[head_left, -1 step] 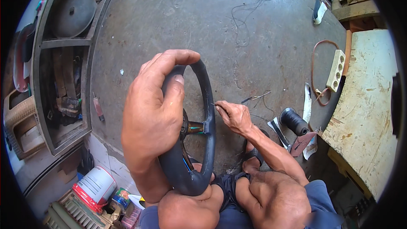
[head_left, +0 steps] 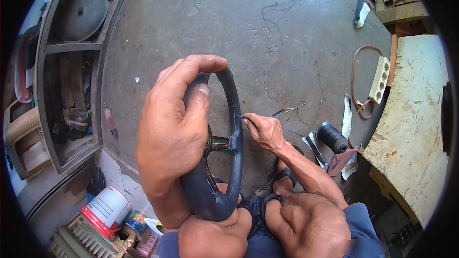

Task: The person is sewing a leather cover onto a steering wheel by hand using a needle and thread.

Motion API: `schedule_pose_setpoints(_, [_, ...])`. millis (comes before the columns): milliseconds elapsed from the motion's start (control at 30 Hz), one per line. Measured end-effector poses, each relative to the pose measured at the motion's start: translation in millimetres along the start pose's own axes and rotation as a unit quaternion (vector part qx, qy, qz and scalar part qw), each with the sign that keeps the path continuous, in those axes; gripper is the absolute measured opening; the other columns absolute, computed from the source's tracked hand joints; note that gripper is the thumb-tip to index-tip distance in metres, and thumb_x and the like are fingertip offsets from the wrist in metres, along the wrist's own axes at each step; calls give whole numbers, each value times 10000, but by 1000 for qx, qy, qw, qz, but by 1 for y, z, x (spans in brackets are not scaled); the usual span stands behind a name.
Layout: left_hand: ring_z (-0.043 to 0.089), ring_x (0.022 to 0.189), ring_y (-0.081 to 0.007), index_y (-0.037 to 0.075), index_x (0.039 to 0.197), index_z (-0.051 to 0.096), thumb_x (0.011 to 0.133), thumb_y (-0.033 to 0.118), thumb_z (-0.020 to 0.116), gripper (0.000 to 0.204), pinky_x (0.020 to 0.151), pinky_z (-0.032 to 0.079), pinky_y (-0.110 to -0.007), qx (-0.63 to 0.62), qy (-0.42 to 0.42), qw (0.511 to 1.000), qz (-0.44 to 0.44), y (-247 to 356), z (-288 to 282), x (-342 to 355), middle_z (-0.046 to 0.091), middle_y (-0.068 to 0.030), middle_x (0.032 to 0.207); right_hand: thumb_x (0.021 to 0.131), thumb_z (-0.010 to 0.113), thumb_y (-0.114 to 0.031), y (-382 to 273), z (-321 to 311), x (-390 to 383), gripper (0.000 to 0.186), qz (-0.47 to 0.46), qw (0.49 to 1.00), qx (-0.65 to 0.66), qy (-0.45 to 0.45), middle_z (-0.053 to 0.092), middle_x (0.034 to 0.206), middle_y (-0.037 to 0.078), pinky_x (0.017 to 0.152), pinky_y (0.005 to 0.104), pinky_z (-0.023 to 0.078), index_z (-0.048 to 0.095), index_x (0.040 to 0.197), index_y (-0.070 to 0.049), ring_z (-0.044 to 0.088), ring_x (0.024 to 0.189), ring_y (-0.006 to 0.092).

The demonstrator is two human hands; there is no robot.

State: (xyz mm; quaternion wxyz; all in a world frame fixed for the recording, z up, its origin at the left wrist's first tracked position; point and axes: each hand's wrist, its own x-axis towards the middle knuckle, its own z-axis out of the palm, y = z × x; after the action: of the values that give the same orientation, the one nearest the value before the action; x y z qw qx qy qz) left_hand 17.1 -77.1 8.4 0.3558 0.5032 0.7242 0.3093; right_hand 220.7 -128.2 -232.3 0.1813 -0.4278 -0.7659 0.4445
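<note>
A steering wheel (head_left: 235,100) covered in dark leather stands tilted against my legs, with stitching along its inner edge. My left hand (head_left: 172,119) is wrapped round the left and top of its rim, thumb on the inner side. At the right side of the rim my right hand (head_left: 264,130) pinches a thin needle (head_left: 240,116), its tip at the cover's seam. Most of the needle is hidden by the fingers. Right of this hand lies a spool of black thread (head_left: 331,137) on the floor, and scissors (head_left: 292,108) lie just beyond the hand.
Strips of white and black material (head_left: 346,114) lie near the spool. A power strip (head_left: 380,80) with a brown cord leans by a worn wooden table (head_left: 411,114) at right. Loose thread (head_left: 273,28) trails over the floor. A shelf (head_left: 74,48) and white-red bucket (head_left: 109,208) are at left.
</note>
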Motion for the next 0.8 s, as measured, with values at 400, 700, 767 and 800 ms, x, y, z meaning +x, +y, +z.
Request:
schedule_pose_setpoints(400, [640,1136,-319,1,1148,686,874,-76,502,339,1023,462,-385,-23,-8,999,-44,6,-8,1,701,-164,1126,943,650,-160,-8,11,14,154,-11,1000,-15,-1,739,858,157,640,465,570,707,1066,-86,724,753,360])
schedule_pose_setpoints(700, [641,1131,-320,1,1144,688,867,-77,501,343,1019,463,-387,-24,-14,999,-42,9,-6,4,702,-165,1119,936,646,-161,-10,8,13,167,6,999,-33,-9,736,844,163,627,478,563,714,1069,-85,720,740,371])
schedule_pose_setpoints(767, [641,1130,-320,1,1144,688,866,-78,500,344,1018,463,-388,-23,-14,999,-43,7,-8,3,702,-165,1118,938,644,-164,-14,8,14,167,12,999,-38,-18,736,847,163,626,481,563,712,1068,-85,720,743,372])
schedule_pose_setpoints(800, [641,1130,-320,0,1143,688,865,-78,500,345,1018,463,-388,-21,-13,999,-44,6,-9,2,702,-165,1117,939,642,-166,-16,10,14,166,18,999,-44,-25,736,850,164,626,484,562,710,1066,-85,720,745,372])
